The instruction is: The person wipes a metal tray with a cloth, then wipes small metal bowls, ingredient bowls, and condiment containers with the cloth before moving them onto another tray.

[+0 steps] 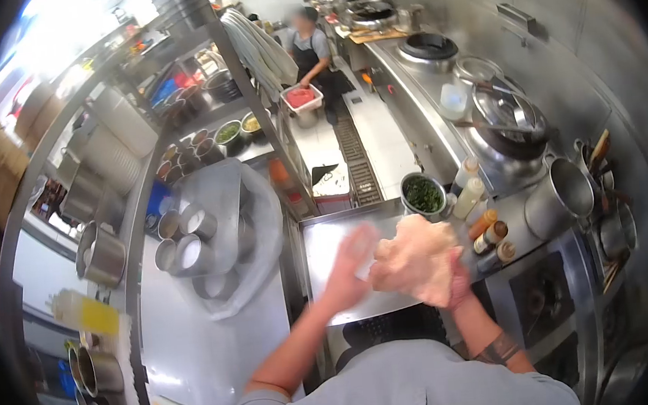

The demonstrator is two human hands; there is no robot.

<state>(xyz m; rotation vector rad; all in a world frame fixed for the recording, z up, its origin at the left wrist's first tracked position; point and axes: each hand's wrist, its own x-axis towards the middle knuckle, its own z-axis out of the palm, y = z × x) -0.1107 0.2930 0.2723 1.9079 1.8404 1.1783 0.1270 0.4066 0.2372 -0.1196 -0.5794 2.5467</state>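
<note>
My right hand (pixel 459 279) grips the right edge of a floppy, pale-pink slab (pixel 416 260) that looks like dough or raw meat; I cannot tell which. The slab is held up above a steel counter (pixel 327 240). Just left of it, my left hand (pixel 350 269) is raised and blurred by motion. Its fingers look stretched out, with the thumb near the slab's left edge and nothing visible in the hand. Behind the slab stands a steel pot of chopped greens (pixel 423 195).
Squeeze bottles (pixel 470 198) and sauce bottles (pixel 489 237) line the right side, beside a large steel pot (pixel 560 199) and a wok (pixel 511 115). Steel containers (pixel 191 251) sit on plastic at left. Farther back, a person (pixel 311 55) holds a white tub (pixel 302 97).
</note>
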